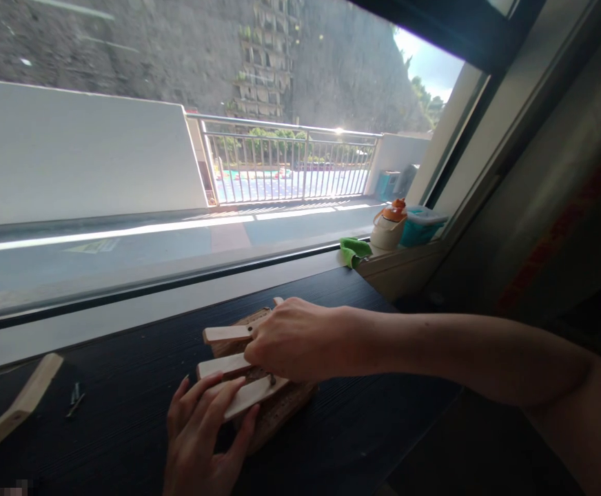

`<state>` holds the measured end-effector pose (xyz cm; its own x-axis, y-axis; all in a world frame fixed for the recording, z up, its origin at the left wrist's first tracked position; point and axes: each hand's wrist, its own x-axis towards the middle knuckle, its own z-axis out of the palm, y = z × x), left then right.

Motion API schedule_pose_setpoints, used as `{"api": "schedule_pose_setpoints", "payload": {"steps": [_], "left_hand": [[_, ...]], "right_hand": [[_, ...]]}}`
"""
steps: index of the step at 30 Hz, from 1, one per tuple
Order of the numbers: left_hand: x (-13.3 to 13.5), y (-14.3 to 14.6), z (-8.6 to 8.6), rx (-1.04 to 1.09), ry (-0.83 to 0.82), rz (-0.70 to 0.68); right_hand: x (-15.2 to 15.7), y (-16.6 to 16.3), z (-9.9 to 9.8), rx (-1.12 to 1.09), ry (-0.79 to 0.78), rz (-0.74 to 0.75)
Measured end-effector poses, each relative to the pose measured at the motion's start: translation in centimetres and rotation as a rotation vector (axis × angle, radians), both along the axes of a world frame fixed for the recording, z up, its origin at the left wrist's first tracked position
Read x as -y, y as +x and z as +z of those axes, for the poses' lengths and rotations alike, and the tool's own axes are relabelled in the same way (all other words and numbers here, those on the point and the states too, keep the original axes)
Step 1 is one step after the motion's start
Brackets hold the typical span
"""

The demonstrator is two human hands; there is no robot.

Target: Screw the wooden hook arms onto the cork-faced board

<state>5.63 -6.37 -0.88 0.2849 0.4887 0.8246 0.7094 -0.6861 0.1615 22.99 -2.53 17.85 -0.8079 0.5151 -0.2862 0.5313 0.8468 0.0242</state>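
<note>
On the dark table lies a rough brown wooden slab (274,413) with small holes in its face. Several pale wooden strips rest across it: a far strip (227,334), a middle strip (222,365) and a near strip (251,397) with a screw (272,378) standing in it. My left hand (205,427) grips the near strip, fingers over its top and thumb at its near side. Above the slab, my right hand (290,341) is closed with the fingers curled down. What it holds is hidden. A pale tip (278,301) shows just behind its knuckles.
A bent wooden piece (24,399) and a few loose screws (75,399) lie on the left of the dark table (135,386). By the window stand a green cloth (355,251), a bottle with an orange cap (387,231) and a teal box (420,229).
</note>
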Motion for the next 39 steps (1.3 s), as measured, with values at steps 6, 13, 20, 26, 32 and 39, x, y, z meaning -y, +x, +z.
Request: {"api": "schedule_pose_setpoints", "payload": {"steps": [6, 13, 20, 26, 32, 39], "left_hand": [[0.1, 0.0, 0.0, 0.007, -0.013, 0.009], [0.2, 0.1, 0.1, 0.016, 0.005, 0.012], [0.1, 0.0, -0.1, 0.019, -0.021, 0.007], [0.1, -0.1, -0.2, 0.016, -0.035, 0.006], [0.1, -0.1, 0.1, 0.019, -0.014, 0.000], [0.0, -0.1, 0.1, 0.002, 0.007, 0.010]], "right_hand": [[-1.0, 0.6, -1.6, -0.062, 0.014, -0.036], [-1.0, 1.1, -0.7, -0.025, 0.045, -0.061], [-0.8, 0.6, -0.1, -0.024, -0.025, 0.055], [-1.2, 0.6, -0.7, -0.015, -0.041, -0.014], [-1.1, 1.0, -0.7, 0.019, -0.023, -0.073], [-1.1, 0.9, 0.0, -0.037, -0.002, 0.021]]}}
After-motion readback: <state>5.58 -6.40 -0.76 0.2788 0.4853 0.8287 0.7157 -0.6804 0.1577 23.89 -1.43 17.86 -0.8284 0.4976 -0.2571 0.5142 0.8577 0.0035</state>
